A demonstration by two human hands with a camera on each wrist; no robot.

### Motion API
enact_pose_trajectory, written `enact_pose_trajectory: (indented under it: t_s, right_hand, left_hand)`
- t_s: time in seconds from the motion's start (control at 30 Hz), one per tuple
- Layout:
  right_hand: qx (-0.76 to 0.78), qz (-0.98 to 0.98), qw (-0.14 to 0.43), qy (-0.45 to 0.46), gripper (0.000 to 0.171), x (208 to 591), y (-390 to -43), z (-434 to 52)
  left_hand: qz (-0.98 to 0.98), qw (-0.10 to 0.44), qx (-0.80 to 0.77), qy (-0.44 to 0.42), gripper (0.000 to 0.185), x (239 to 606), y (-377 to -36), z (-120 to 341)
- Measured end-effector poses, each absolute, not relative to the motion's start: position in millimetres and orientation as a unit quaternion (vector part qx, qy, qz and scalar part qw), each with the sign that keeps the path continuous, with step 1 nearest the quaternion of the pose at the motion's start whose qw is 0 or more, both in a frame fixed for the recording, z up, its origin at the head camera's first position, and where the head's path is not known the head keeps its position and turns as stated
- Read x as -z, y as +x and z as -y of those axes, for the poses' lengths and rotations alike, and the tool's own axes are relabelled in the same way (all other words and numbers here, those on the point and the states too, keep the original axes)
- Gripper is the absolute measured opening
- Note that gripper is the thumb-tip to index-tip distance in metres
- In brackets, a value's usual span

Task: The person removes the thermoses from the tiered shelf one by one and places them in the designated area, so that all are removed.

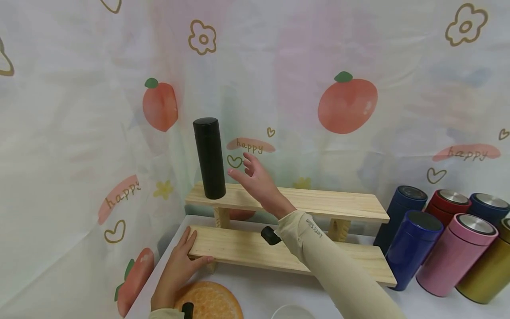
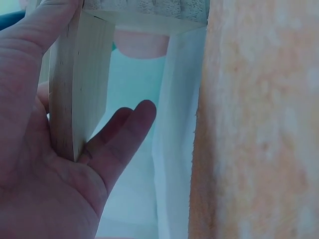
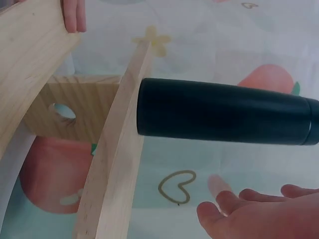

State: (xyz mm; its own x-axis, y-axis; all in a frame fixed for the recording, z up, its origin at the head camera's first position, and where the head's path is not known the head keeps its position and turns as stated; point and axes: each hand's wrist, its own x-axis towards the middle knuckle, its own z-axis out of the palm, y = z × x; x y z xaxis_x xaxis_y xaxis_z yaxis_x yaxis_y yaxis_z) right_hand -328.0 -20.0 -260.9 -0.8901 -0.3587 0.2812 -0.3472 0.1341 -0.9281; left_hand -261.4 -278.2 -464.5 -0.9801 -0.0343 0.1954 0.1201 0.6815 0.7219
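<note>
A black thermos bottle (image 1: 210, 159) stands upright near the left end of the upper board of a two-tier wooden shelf (image 1: 287, 199). Just right of it, my right hand (image 1: 259, 184) hovers above that board with fingers spread and nothing held; the right wrist view shows a gap between the fingertips (image 3: 212, 211) and the bottle (image 3: 224, 112). My left hand (image 1: 179, 261) grips the left end of the lower board, thumb along the front edge. In the left wrist view the board's corner (image 2: 79, 94) sits between thumb and fingers, some fingers hidden behind it.
Several thermos bottles stand right of the shelf, among them a blue one (image 1: 414, 248), a pink one (image 1: 456, 254) and a gold one (image 1: 488, 266). A round, bread-patterned item (image 1: 209, 301) lies in front. Beside it is a white round object (image 1: 292, 312). Patterned cloth (image 1: 255, 66) hangs behind.
</note>
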Motion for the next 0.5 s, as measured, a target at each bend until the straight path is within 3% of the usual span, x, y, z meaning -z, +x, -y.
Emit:
enact_pose_trajectory:
  t_s: [0.5]
  right_hand:
    - [0.656, -0.723, 0.022, -0.216, 0.102, 252.4, -339.5, 64.7]
  left_hand:
    - [0.907, 0.102, 0.407, -0.030, 0.110, 466.3, -262.0, 280.8]
